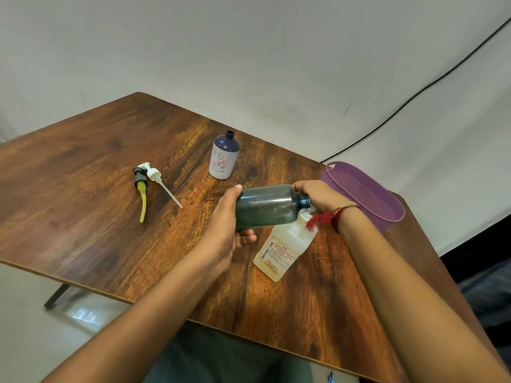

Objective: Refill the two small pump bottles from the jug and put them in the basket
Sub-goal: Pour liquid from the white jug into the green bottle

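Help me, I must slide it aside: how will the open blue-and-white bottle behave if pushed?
The blue-and-white bottle stands upright, taller than wide, so it may tip. Round-bodied, it would then likely roll. Uncapped, it could spill any contents.

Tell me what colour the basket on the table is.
The basket is purple, best seen in the head view.

You are working under soft, even light that is throwing only faint shadows on the table. Pale glare is showing on the floor, and a thin highlight is running along the green bottle. The wide lens is bending the table's edges.
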